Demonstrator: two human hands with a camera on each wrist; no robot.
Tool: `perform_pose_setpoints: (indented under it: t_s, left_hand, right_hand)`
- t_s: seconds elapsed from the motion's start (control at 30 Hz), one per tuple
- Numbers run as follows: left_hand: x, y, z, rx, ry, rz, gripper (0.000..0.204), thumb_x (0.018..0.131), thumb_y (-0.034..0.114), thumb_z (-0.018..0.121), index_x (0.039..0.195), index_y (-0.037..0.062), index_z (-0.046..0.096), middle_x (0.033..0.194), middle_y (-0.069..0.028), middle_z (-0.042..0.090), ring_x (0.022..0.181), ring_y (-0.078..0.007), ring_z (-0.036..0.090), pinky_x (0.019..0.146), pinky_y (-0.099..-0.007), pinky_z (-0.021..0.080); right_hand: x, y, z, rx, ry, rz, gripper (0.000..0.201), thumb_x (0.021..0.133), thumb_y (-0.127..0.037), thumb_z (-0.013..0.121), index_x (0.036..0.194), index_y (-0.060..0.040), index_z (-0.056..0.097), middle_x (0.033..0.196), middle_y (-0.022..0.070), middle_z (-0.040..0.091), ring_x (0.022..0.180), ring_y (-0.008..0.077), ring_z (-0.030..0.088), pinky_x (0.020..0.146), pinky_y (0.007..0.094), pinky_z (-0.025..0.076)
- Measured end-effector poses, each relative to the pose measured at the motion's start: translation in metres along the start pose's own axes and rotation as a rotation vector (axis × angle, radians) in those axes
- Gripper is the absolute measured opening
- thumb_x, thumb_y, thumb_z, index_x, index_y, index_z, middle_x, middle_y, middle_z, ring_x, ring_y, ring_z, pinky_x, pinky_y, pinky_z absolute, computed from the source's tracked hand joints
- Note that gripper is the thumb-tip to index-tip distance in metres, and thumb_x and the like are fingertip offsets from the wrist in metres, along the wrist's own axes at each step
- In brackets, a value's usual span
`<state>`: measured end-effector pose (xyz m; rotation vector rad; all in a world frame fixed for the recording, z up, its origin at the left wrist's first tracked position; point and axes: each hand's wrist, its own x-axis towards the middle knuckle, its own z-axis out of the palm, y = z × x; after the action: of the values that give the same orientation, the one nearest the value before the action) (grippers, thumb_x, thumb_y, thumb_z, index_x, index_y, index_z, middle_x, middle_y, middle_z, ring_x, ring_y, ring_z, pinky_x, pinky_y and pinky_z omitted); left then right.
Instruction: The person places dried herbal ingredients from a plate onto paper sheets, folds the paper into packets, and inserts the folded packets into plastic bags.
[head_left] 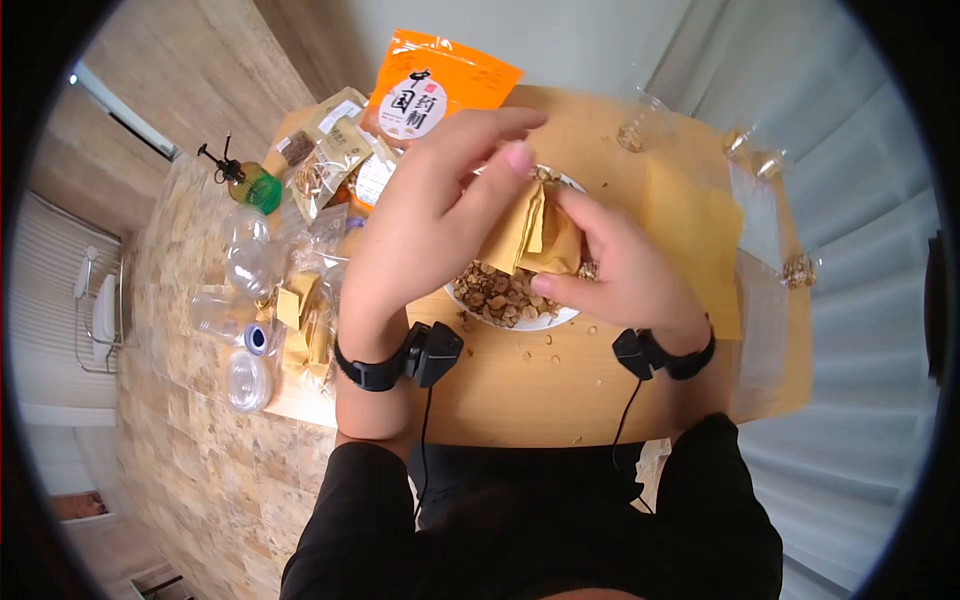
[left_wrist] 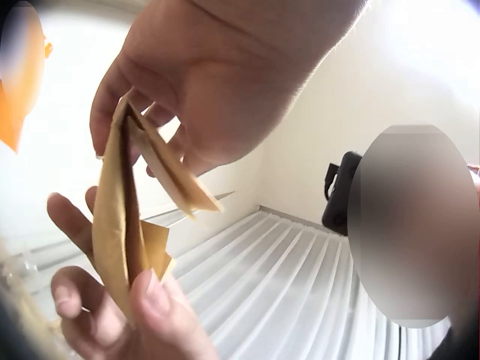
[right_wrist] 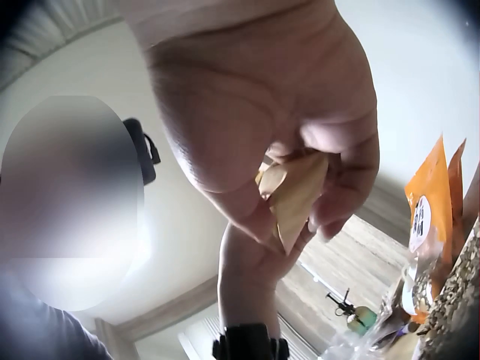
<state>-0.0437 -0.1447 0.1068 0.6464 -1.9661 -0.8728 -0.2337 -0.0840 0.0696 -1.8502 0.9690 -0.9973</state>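
Observation:
A small kraft paper bag [head_left: 560, 245] is between my two hands, over a white plate [head_left: 561, 319] heaped with dried brown slices [head_left: 500, 297]. My right hand [head_left: 635, 268] grips the bag from the right side, thumb on one face and fingers on the other. My left hand [head_left: 430, 200] reaches over from the left and pinches the bag's upper edge. Seen from the left wrist, the folded paper [left_wrist: 112, 217] gapes along its edge, with a creased flap leaning to one side. The bag's inside is mostly hidden.
An orange pouch [head_left: 440, 90] stands at the back, beside packets of dried goods [head_left: 335, 155]. Clear plastic jars [head_left: 247, 255], more kraft bags [head_left: 305, 335] and a green spray bottle [head_left: 253, 187] are at left. Kraft sheets [head_left: 690, 225] and small clear containers [head_left: 640, 128] lie at right.

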Motion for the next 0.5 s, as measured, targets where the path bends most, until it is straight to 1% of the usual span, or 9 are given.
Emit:
perform_pose_setpoints:
  t_s: [0.03, 0.07, 0.1, 0.13, 0.2, 0.27, 0.33, 0.4, 0.5]
  left_hand:
    - [-0.002, 0.009, -0.006, -0.041, -0.198, -0.085, 0.044, 0.095, 0.028, 0.054, 0.130, 0.0030, 0.051, 0.118, -0.0094, 0.057, 0.108, -0.0177, 0.054, 0.091, -0.0289, 0.042]
    - [-0.003, 0.009, -0.003, -0.041, -0.211, -0.092, 0.044, 0.095, 0.028, 0.054, 0.130, 0.0030, 0.051, 0.118, -0.0094, 0.057, 0.108, -0.0177, 0.054, 0.091, -0.0289, 0.042]
    - [-0.003, 0.008, 0.001, 0.001, -0.219, 0.034, 0.047, 0.092, 0.025, 0.058, 0.133, 0.0040, 0.048, 0.120, -0.0091, 0.056, 0.109, -0.0178, 0.054, 0.091, -0.0304, 0.043]
    - [-0.003, 0.007, 0.005, 0.040, -0.226, 0.160, 0.052, 0.090, 0.023, 0.062, 0.136, 0.0050, 0.045, 0.122, -0.0088, 0.055, 0.110, -0.0179, 0.053, 0.091, -0.0319, 0.043]
    - [-0.001, 0.004, 0.007, 0.113, -0.265, 0.151, 0.059, 0.086, 0.021, 0.068, 0.137, 0.0059, 0.042, 0.119, -0.0080, 0.053, 0.107, -0.0188, 0.054, 0.092, -0.0337, 0.044]
    - [-0.001, -0.001, 0.015, -0.065, -0.133, -0.051, 0.059, 0.084, 0.025, 0.071, 0.132, 0.0060, 0.044, 0.114, -0.0086, 0.053, 0.106, -0.0194, 0.055, 0.092, -0.0342, 0.044]
    - [0.001, -0.001, 0.018, -0.132, -0.110, -0.052, 0.052, 0.086, 0.025, 0.069, 0.126, 0.0038, 0.044, 0.112, -0.0105, 0.053, 0.107, -0.0214, 0.055, 0.092, -0.0348, 0.045]
    - [0.000, -0.009, 0.016, -0.371, -0.105, 0.009, 0.046, 0.084, 0.014, 0.069, 0.121, 0.0039, 0.044, 0.111, -0.0099, 0.055, 0.103, -0.0160, 0.055, 0.084, -0.0299, 0.048]
    - [0.000, -0.002, 0.015, -0.391, -0.032, -0.078, 0.032, 0.087, 0.007, 0.064, 0.112, 0.0039, 0.045, 0.109, -0.0106, 0.056, 0.104, -0.0165, 0.054, 0.084, -0.0296, 0.047]
  right_hand:
    - [-0.002, 0.001, -0.006, 0.010, 0.010, 0.008, 0.056, 0.081, -0.007, 0.068, 0.128, 0.0033, 0.040, 0.104, 0.0107, 0.059, 0.087, 0.0158, 0.061, 0.075, 0.0274, 0.051]
    - [-0.004, 0.002, -0.012, 0.207, 0.011, 0.065, 0.053, 0.082, -0.005, 0.066, 0.128, 0.0026, 0.041, 0.105, 0.0092, 0.059, 0.087, 0.0145, 0.061, 0.074, 0.0273, 0.052]
    - [-0.006, 0.003, -0.018, 0.404, 0.012, 0.121, 0.050, 0.083, -0.002, 0.064, 0.128, 0.0019, 0.042, 0.105, 0.0077, 0.059, 0.087, 0.0133, 0.061, 0.074, 0.0273, 0.052]
    - [-0.007, 0.003, -0.026, 0.412, 0.021, 0.127, 0.050, 0.083, -0.002, 0.064, 0.128, 0.0019, 0.042, 0.105, 0.0077, 0.059, 0.087, 0.0133, 0.061, 0.074, 0.0273, 0.052]
    - [-0.009, 0.002, -0.041, 0.510, -0.018, 0.133, 0.047, 0.084, 0.002, 0.061, 0.128, 0.0007, 0.042, 0.108, 0.0065, 0.057, 0.088, 0.0121, 0.060, 0.073, 0.0279, 0.052]
    - [-0.008, -0.004, -0.045, 0.481, 0.076, 0.135, 0.049, 0.084, 0.001, 0.061, 0.128, 0.0003, 0.041, 0.112, 0.0079, 0.056, 0.090, 0.0130, 0.059, 0.075, 0.0280, 0.053]
    - [-0.007, -0.003, -0.048, 0.501, 0.142, 0.132, 0.049, 0.084, -0.002, 0.061, 0.129, 0.0003, 0.040, 0.118, 0.0096, 0.055, 0.093, 0.0143, 0.060, 0.078, 0.0284, 0.054]
    - [-0.008, -0.001, -0.049, 0.535, 0.174, 0.124, 0.048, 0.085, -0.003, 0.061, 0.128, 0.0000, 0.041, 0.118, 0.0105, 0.055, 0.094, 0.0152, 0.060, 0.079, 0.0290, 0.055]
    - [-0.008, 0.003, -0.054, 0.565, 0.213, 0.101, 0.045, 0.086, -0.006, 0.060, 0.127, -0.0003, 0.043, 0.119, 0.0120, 0.056, 0.096, 0.0171, 0.061, 0.079, 0.0308, 0.056]
